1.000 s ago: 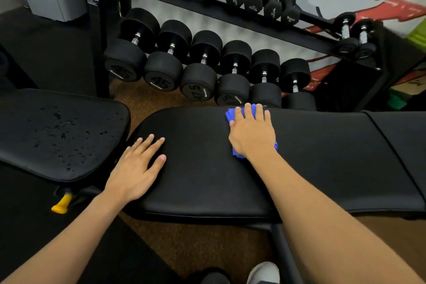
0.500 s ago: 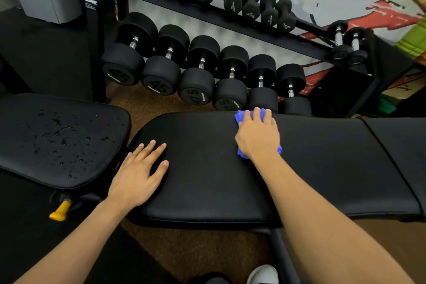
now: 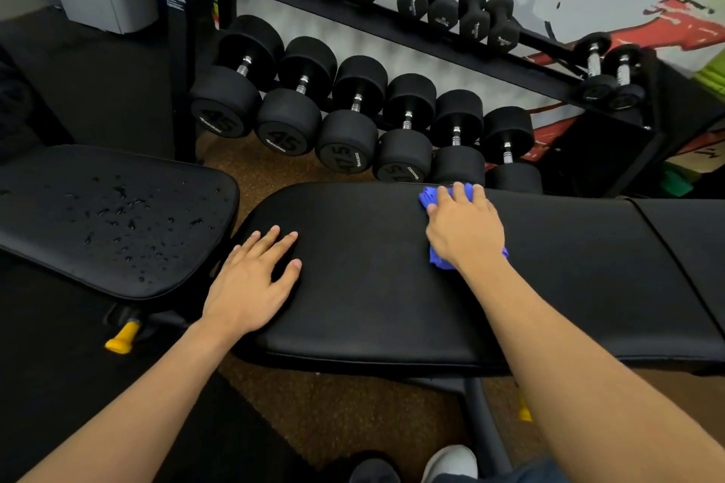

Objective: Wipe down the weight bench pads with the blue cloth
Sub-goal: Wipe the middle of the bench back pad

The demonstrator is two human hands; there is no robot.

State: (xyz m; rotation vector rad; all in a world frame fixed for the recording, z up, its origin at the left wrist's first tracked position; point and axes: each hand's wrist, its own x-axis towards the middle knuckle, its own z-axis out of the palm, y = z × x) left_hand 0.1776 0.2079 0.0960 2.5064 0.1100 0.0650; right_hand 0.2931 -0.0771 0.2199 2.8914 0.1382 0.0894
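Bench pad (image 3: pixel 372 306) carries both hands. Dumbbells (image 3: pixel 219 122): I read "45" on two; the others blur. Left hand (image 3: pixel 255 282) lies flat, fingers spread. Right hand (image 3: pixel 465 231), fingers straight, presses the blue cloth (image 3: pixel 429 198), mostly hidden, at the pad's far edge.

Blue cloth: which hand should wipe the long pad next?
Probably the right hand: it presses the blue cloth on the long pad, while the left hand rests bare near its end.

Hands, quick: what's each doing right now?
Left hand: open, resting flat on the black padded bench pad.
Right hand: open, pressing the crumpled blue cloth onto it.
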